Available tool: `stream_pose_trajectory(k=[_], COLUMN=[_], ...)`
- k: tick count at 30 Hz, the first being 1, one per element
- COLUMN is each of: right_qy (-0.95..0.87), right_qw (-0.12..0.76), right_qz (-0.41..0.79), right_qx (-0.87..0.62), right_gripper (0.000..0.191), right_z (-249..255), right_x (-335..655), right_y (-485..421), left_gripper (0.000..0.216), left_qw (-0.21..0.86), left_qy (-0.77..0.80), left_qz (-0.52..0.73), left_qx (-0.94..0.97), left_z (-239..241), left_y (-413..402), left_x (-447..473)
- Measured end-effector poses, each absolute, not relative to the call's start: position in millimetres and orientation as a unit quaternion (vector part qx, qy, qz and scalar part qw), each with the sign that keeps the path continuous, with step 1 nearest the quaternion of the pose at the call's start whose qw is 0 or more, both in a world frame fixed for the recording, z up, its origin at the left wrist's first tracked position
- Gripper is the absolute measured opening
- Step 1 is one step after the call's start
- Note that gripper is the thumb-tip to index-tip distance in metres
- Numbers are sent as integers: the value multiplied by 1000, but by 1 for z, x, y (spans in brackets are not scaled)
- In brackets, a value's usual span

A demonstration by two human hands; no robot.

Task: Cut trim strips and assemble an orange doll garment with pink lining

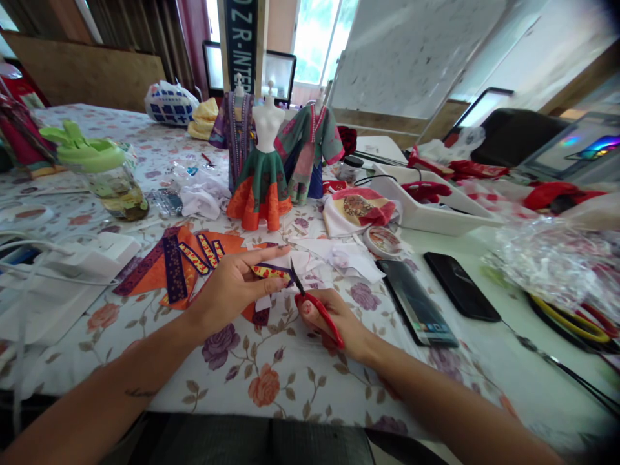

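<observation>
Yellow floral fabric strip w/ dark purple edging (271,271) is in the L hand (225,278), just above the bench (310,387), which has a white cloth printed w/ purple & orange roses. L fingers pinch it b/w thumb & the rest, its end toward the R side. R hand (336,316) has its fingers curled round the red-handled scissors w/ dark metal blades (301,296); blades point up & away, right by the strip's end. Can't tell if they touch it.

L of the L hand: flat orange fabric piece w/ purple bands (145,270), w/ a dark purple patterned strip (173,268) & short yellow floral strips (194,258) on top. Beyond the hands, white paper scraps (356,259) & a round roll of tape (382,241).

Further back, a white doll-size dress form in a green & orange skirt (264,174) stands b/w one in a purple patterned robe (237,132) & one in a grey-green robe w/ pink trim (312,142). R side: smartphone w/ lit icons (416,300), black smartphone w/ dark screen (460,284) next to it. Far L: clear jar w/ light-green lid (109,177).
</observation>
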State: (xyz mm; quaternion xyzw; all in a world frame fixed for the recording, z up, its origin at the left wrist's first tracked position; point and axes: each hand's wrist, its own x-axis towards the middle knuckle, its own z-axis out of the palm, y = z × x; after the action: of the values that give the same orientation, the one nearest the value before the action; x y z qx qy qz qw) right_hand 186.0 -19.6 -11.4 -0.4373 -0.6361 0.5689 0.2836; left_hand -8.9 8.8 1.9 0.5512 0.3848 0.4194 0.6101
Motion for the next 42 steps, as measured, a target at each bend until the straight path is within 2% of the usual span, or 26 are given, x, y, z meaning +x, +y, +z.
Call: stream_pose_trajectory(k=[27,42], right_qy=[-606,-616], right_qw=[284,273], right_qz=[582,543], right_qx=[-462,-501], right_gripper=[63,60], right_z=[-14,-19], right_x=[186,186], right_y=[-20,-16], left_gripper=[57,39], left_qw=[615,600], left_qy=[379,343], left_qz=[428,551], left_qx=[542,467], left_z=[1,-6], left_y=[10,19], left_x=[-9,-4])
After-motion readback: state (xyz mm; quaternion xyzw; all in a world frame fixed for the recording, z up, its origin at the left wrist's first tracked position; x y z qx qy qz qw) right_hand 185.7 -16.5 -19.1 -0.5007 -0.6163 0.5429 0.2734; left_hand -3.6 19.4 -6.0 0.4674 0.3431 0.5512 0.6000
